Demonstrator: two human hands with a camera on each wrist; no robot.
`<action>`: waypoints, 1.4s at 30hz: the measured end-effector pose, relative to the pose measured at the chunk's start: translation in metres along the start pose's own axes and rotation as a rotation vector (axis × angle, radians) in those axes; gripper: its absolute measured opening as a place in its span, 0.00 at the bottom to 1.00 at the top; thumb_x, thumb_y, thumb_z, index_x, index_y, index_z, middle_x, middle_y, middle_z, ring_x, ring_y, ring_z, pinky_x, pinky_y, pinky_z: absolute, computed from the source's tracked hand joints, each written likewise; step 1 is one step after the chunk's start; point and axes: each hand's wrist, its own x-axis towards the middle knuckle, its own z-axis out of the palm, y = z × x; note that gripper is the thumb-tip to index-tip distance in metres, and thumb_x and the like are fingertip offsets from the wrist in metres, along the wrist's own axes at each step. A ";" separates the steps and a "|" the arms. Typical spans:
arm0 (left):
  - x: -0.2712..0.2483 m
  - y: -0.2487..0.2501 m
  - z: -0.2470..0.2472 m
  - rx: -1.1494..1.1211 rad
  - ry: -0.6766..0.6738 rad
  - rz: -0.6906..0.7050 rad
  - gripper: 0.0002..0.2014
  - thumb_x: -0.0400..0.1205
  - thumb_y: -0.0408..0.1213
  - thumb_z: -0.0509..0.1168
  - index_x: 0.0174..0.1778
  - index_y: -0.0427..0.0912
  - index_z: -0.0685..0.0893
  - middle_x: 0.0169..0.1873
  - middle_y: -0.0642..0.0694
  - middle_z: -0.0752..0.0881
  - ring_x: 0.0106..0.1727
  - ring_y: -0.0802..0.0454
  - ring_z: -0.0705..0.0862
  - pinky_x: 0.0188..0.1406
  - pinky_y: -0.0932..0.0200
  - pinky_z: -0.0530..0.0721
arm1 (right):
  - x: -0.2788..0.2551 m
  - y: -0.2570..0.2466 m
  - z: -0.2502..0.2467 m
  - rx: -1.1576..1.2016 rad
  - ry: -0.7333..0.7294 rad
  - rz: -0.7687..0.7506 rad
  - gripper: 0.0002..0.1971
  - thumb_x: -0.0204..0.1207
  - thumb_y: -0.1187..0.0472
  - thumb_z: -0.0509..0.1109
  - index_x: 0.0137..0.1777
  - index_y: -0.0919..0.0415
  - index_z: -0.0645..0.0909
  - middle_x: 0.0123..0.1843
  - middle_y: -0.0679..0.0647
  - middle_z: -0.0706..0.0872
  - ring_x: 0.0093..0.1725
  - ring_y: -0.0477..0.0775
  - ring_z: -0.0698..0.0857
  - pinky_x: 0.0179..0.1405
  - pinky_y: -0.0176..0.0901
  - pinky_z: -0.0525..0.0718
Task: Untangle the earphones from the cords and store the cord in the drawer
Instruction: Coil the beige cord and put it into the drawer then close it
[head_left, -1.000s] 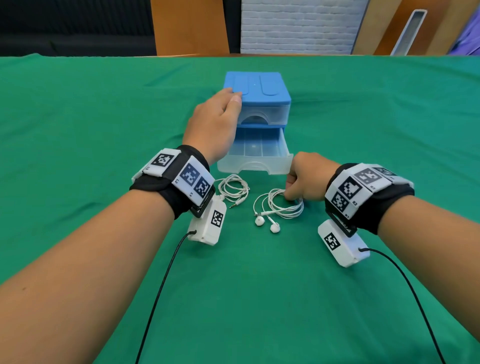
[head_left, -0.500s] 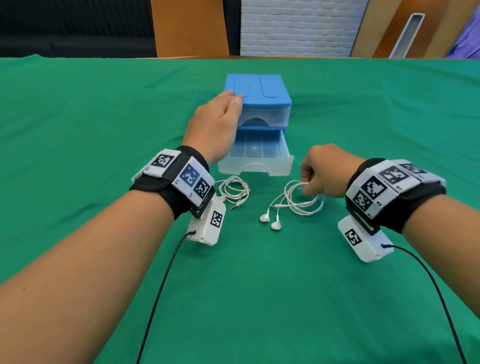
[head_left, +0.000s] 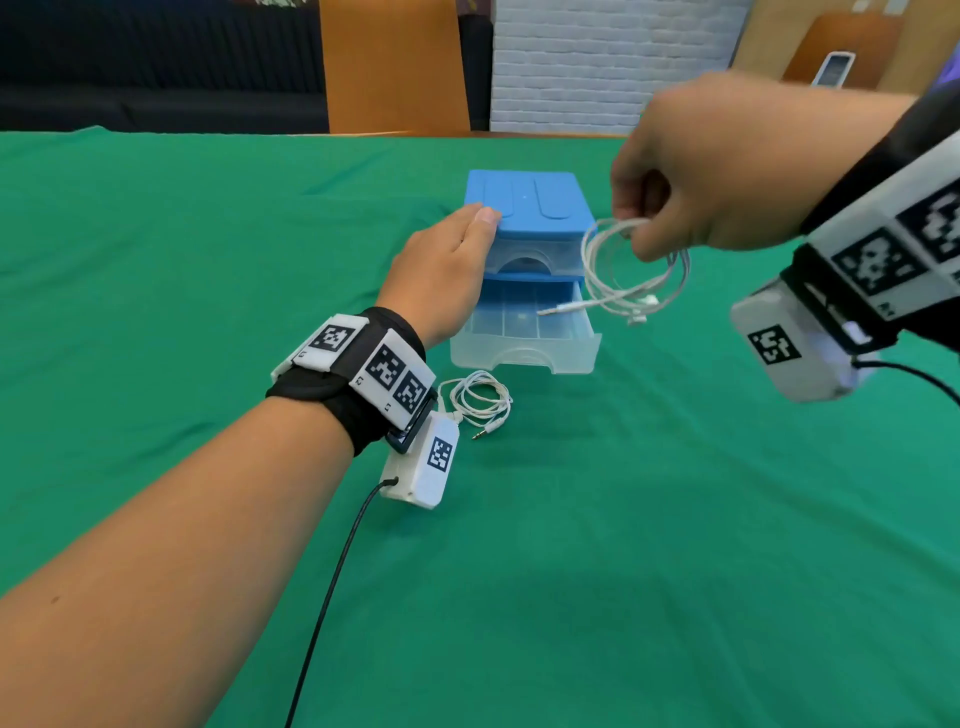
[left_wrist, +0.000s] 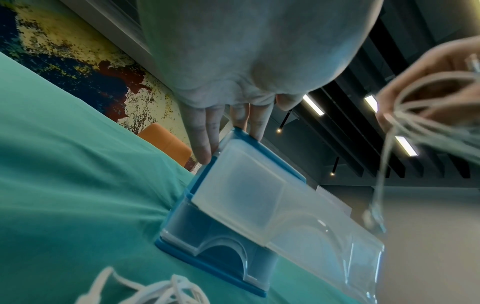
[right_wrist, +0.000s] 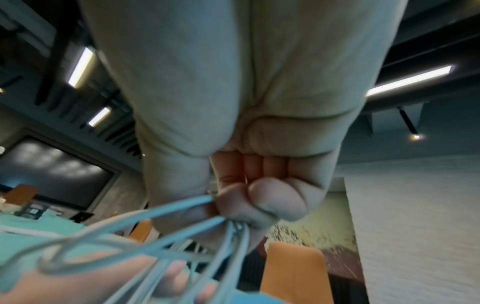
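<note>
Right hand (head_left: 727, 171): raised above the surface (head_left: 675, 545), fingers curled tight around a coiled white cord bundle (head_left: 631, 270), which hangs in loops below the fist, just over the right side of the open drawer (head_left: 524, 338). Small white pieces dangle at the bottom of the loops; whether these are earbuds cannot be told, as they are blurred. The right wrist view confirms the grip: thumb and fingers (right_wrist: 275, 203) pinch several strands together. Left hand (head_left: 441, 275): fingers straight, resting on the front left edge of the blue lid of the small drawer box (head_left: 530, 202), holding nothing. The left wrist view shows the fingertips (left_wrist: 205, 148) touching the box's top corner. The box has two clear drawers; the upper is closed, the lower is pulled out toward the person. A second white coil with a metal jack plug (head_left: 480, 402) lies on the green cloth just in front of the open drawer, beside the left wrist, and apart from the held bundle.
</note>
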 end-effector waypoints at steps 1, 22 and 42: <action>0.000 0.001 -0.001 -0.005 -0.004 0.005 0.25 0.85 0.58 0.44 0.61 0.54 0.84 0.65 0.50 0.85 0.69 0.49 0.78 0.69 0.51 0.70 | 0.005 -0.002 -0.007 0.002 0.041 -0.012 0.07 0.66 0.60 0.82 0.35 0.54 0.84 0.32 0.52 0.86 0.33 0.54 0.82 0.41 0.50 0.83; 0.009 -0.017 -0.007 -0.046 -0.053 -0.003 0.28 0.83 0.57 0.47 0.75 0.58 0.80 0.79 0.62 0.74 0.80 0.56 0.71 0.74 0.37 0.76 | 0.063 -0.020 0.110 0.179 -0.013 0.160 0.09 0.71 0.70 0.74 0.33 0.61 0.79 0.36 0.60 0.81 0.39 0.64 0.82 0.37 0.45 0.77; 0.000 -0.017 -0.005 0.283 -0.090 0.091 0.32 0.82 0.42 0.68 0.83 0.56 0.69 0.84 0.60 0.65 0.79 0.51 0.74 0.75 0.42 0.75 | 0.020 0.002 0.108 0.316 0.084 -0.145 0.26 0.69 0.32 0.68 0.61 0.46 0.86 0.55 0.46 0.84 0.54 0.50 0.80 0.57 0.55 0.81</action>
